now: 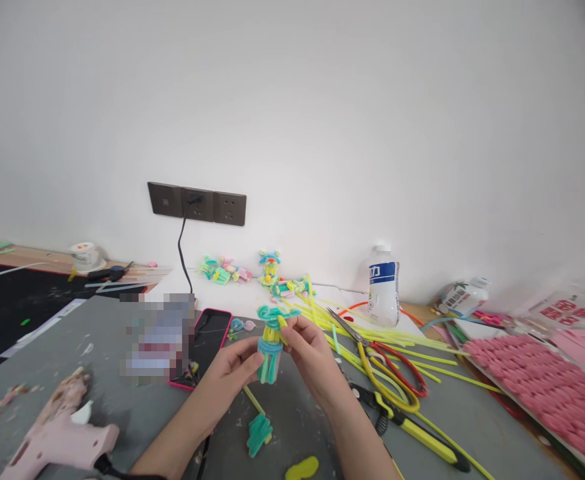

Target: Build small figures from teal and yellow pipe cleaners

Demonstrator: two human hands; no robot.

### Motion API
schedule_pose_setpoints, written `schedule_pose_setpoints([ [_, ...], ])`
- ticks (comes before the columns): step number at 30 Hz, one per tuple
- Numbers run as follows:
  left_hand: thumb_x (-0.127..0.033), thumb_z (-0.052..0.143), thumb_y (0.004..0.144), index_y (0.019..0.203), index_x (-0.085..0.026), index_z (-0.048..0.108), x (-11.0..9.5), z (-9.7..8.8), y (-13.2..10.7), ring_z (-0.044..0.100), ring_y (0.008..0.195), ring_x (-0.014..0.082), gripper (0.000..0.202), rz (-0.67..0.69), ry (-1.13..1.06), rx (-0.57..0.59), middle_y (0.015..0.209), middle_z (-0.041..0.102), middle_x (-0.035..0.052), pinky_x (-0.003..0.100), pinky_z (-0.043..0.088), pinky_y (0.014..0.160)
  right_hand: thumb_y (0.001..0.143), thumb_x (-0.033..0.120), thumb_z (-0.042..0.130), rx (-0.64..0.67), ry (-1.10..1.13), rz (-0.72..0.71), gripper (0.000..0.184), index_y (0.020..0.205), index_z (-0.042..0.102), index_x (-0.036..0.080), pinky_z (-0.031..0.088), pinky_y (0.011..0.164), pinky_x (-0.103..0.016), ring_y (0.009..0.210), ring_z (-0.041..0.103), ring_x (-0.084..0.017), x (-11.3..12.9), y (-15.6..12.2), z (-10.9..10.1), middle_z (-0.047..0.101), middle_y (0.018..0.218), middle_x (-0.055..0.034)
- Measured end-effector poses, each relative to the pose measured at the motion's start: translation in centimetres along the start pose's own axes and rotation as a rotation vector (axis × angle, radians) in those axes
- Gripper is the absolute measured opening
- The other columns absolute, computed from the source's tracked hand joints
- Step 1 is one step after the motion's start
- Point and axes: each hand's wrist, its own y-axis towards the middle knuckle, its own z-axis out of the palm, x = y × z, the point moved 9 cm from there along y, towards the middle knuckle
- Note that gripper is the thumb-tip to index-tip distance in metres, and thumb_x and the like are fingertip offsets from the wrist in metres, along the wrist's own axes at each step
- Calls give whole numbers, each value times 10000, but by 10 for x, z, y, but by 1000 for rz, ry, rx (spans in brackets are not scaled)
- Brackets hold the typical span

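Note:
Between my two hands is a small pipe-cleaner figure [271, 347], upright, teal on top, yellow in the middle, with a blue band and green and blue strands below. My left hand [236, 365] pinches its lower part near the blue band. At the yellow middle part, the fingers of my right hand [306, 343] are closed on its right side. Beneath the hands, a flat teal pipe-cleaner piece [259, 435] lies on the grey mat. A yellow oval piece [302, 468] is close to the mat's front edge.
Yellow pipe cleaners [382, 340] spread to the right, with scissors [372, 353] and yellow-handled pliers [422, 437] among them. A pink glue gun [57, 433] lies at front left. A phone [212, 330], a white bottle [384, 287] and finished figures [270, 267] stand or lie farther back.

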Motion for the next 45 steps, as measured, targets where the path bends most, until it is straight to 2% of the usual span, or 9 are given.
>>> schedule_pose_setpoints([
  [7,-496,650,863,1290,-266,656,2,0,-1,595,1044,233,486,-3,-5,0,1216,687,74,285,488,823,715,467,797,0,-7,-4,360,659,563,198,312,570,-251,573,377,-118,0,0,-1,443,588,51],
  [15,-481,650,869,1277,-250,667,-2,2,0,596,977,215,469,2,-11,14,1144,706,75,273,475,782,703,468,806,-2,4,5,366,658,561,200,322,566,-252,567,387,-119,0,-1,0,445,588,52],
  [22,-465,643,880,1287,-274,656,0,2,1,587,980,201,450,5,-23,25,1171,698,59,269,466,794,703,480,808,2,-4,4,379,663,560,197,311,568,-248,573,374,-115,-1,0,0,444,591,52],
  [35,-492,651,862,1296,-252,653,1,0,0,596,1020,228,496,-6,5,6,1222,686,76,278,480,808,715,476,800,8,-6,-4,370,667,560,198,317,567,-248,577,384,-115,-3,1,-1,442,597,50],
  [45,-483,639,875,1300,-249,651,2,1,-1,606,974,216,485,4,10,19,1152,711,76,270,481,790,729,472,790,13,-11,-14,364,672,554,200,313,576,-254,582,387,-119,-3,1,-2,449,600,48],
])
